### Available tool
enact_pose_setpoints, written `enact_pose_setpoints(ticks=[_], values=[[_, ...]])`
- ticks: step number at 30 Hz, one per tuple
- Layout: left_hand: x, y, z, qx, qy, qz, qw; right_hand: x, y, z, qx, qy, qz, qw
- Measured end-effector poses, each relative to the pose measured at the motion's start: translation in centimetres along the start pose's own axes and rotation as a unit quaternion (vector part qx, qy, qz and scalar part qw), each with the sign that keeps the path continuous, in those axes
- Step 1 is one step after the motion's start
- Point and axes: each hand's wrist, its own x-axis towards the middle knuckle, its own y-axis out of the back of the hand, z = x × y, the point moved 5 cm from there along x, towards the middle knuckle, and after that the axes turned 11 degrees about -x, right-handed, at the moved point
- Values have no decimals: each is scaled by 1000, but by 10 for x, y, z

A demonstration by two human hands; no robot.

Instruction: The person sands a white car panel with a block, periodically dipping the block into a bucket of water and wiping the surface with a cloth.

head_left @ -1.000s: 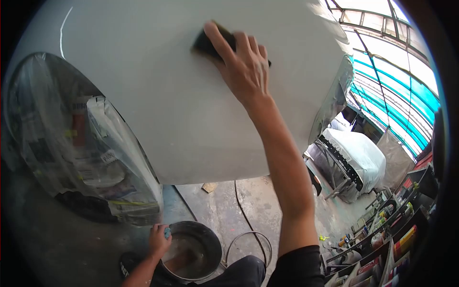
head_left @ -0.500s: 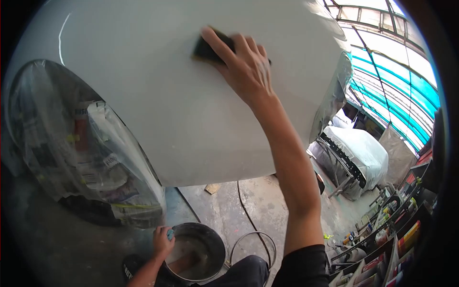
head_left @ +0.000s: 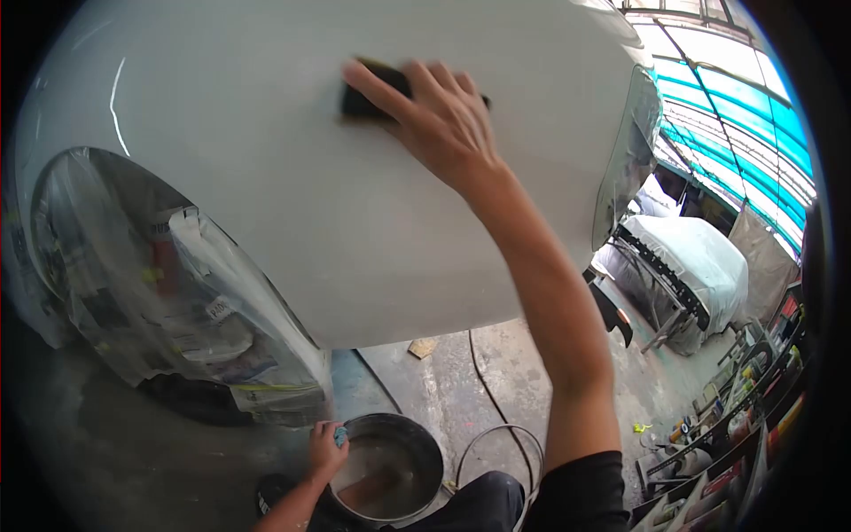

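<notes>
My right hand (head_left: 443, 115) is wrapped over a black sanding block (head_left: 368, 93) and presses it flat on the smooth light-grey car body panel (head_left: 381, 239). Motion blurs the block's edges a little. Lower down, my left hand (head_left: 328, 452) is closed round a small blue-green cloth or sponge (head_left: 340, 435), largely covered by the fingers. That hand is beside the left rim of a dark bucket (head_left: 434, 443), which holds cloudy water.
Left of the panel, the wheel arch is masked with plastic sheeting (head_left: 89, 239) and paper. A hose (head_left: 483, 381) runs across the concrete floor. At right are a covered car part (head_left: 696, 257) on a stand and a crowded rack of bottles and tools (head_left: 709, 461).
My right hand and the sanding block have slid leftward over the panel. The whole view has shifted slightly. My left hand stays by the bucket rim.
</notes>
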Motion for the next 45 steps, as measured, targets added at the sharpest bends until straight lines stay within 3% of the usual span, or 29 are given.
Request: enact_pose_setpoints(ticks=[4, 8, 10, 13, 17, 19, 22, 26, 28, 31, 34, 35, 38, 41, 45], values=[[-2, 3, 9, -18, 0, -5, 1000, -166, 20, 20, -52, 69, -39, 995], [-2, -1, 1, -33, -4, 18, 999, -174, 25, 7, -34, 32, -55, 997], [0, -4, -2, -26, -12, 20, 999, -116, 16, -13, -32, -11, -76, 997], [2, -6, -8, -28, -10, 17, 999, -92, 8, -20, -7, -33, -33, 999], [-1, 0, 4, -8, -10, 0, 1000, -197, 30, -4, -50, 28, -84, 995], [3, 0, 1, -8, -19, 2, 1000, -261, 49, 14, -18, -11, -111, 994], [-1, -1, 4, -4, -14, -3, 1000, -219, 38, -9, -36, -3, -98, 994], [-1, -2, 4, 6, -7, -16, 1000, -118, 15, -67, 36, 6, -35, 999], [0, 2, 7, 14, -3, -15, 1000, -132, 18, -60, 28, 13, -52, 998], [-1, -1, 1, 0, -1, -8, 1000, -231, 35, -19, 10, 1, -91, 996], [0, -7, -4, -17, 0, 4, 1000, -235, 49, -21, -38, -31, -106, 993], [-1, -5, -5, -18, -3, 3, 1000, -229, 37, -27, -34, -38, -82, 995], [0, -4, -3, -6, -4, 2, 1000, -111, 14, -63, -2, -93, -38, 995], [0, -5, -5, -12, 1, -6, 1000, -82, 5, -66, 13, -100, 29, 994], [0, -2, -3, -15, 1, 2, 1000, -195, 33, -22, -46, -79, -40, 995]])
